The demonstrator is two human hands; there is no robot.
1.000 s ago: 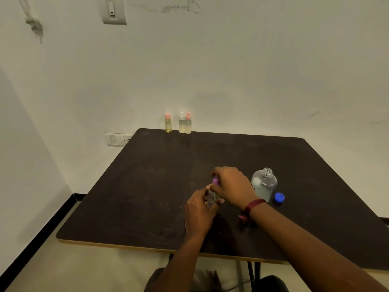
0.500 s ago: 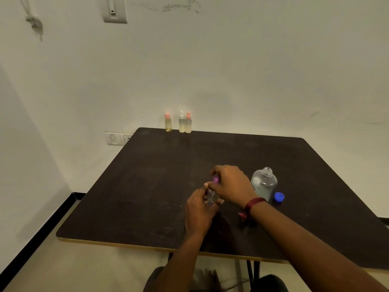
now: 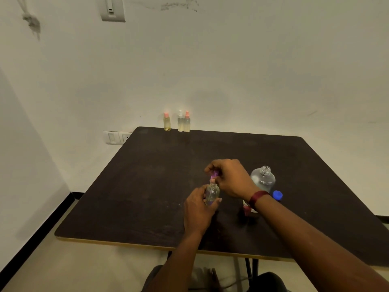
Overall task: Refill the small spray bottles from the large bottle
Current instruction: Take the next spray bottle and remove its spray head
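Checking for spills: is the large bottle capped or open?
Open. The large bottle shows bare neck threads; a blue cap lies beside it.

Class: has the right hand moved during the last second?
Yes: the right hand has risen slightly, judged against the large bottle, lifting the purple spray top up from the small bottle.

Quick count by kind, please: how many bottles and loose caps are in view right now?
Small spray bottles: 4 (3 at back edge, 1 held)
Large bottle: 1
Blue cap: 1
Purple spray top: 1
Total: 7
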